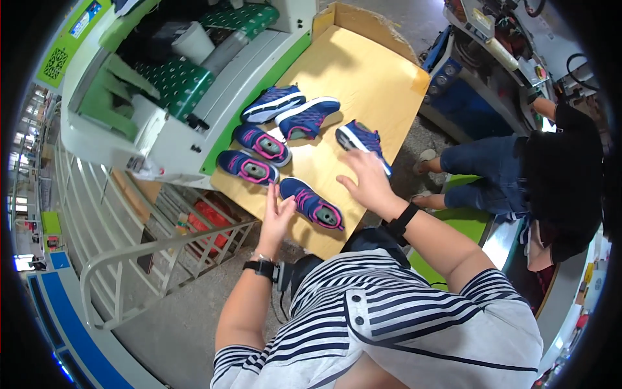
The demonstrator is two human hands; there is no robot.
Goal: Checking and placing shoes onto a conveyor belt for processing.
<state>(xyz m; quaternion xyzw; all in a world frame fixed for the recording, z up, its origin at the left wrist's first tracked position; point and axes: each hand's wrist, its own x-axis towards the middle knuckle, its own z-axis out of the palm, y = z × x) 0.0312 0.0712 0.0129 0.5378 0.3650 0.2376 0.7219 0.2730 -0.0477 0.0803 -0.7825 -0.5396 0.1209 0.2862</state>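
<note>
Several navy sneakers with pink trim and white soles are on a light wooden tabletop. My left hand (277, 217) has its fingers pointing away from me and its thumb apart. It lies between the heel of one sneaker (248, 167) and the side of another sneaker (312, 203); whether its fingertips touch the nearer heel I cannot tell. Slightly blurred, my right hand (369, 178) spreads its fingers at a sneaker tipped on its side (360, 144), sole toward the left. The fingers overlap that sole's edge, and contact is unclear.
Farther up lie another upright sneaker (262, 144) and two tilted ones (275, 104) (308, 118). A white and green machine (223, 84) borders the wooden table (363, 58) on the left. Metal railing (129, 259) stands lower left. At right, a person (557, 155) works beside machinery.
</note>
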